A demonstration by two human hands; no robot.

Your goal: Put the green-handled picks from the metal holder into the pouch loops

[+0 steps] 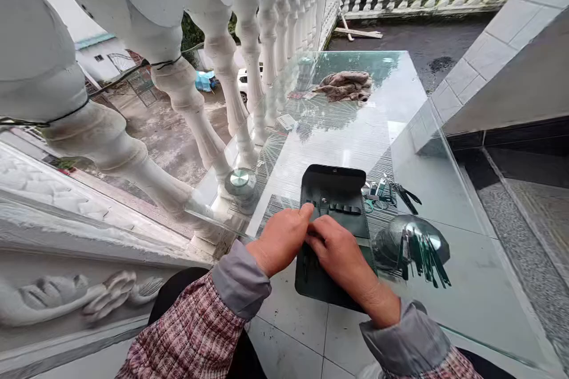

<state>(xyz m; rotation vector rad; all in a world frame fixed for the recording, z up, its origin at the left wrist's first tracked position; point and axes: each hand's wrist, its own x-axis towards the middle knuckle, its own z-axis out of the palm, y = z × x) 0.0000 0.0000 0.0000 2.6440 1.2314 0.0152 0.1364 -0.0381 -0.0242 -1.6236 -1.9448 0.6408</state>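
A black tool case [334, 180] lies unfolded on the glass table, with a row of elastic loops across its upper half. My left hand [284, 240] rests at the left side of the case, fingers curled and thumb pointing up. Right beside it, my right hand [340, 254] has its fingers bent together over the middle of the case. Both hands meet there, and whatever their fingertips pinch is hidden. Several slim metal tools [424, 257] lie in a bunch to the right. Above them are nail clippers and small scissors [376, 196], next to dark-handled nippers [406, 196].
The glass table [471, 260] stretches away from me, a crumpled brown cloth [344, 86] near its far end. A round metal-topped object [240, 179] appears near the left edge. White balusters [217, 65] run along the left, and a tiled pillar [484, 71] stands at right.
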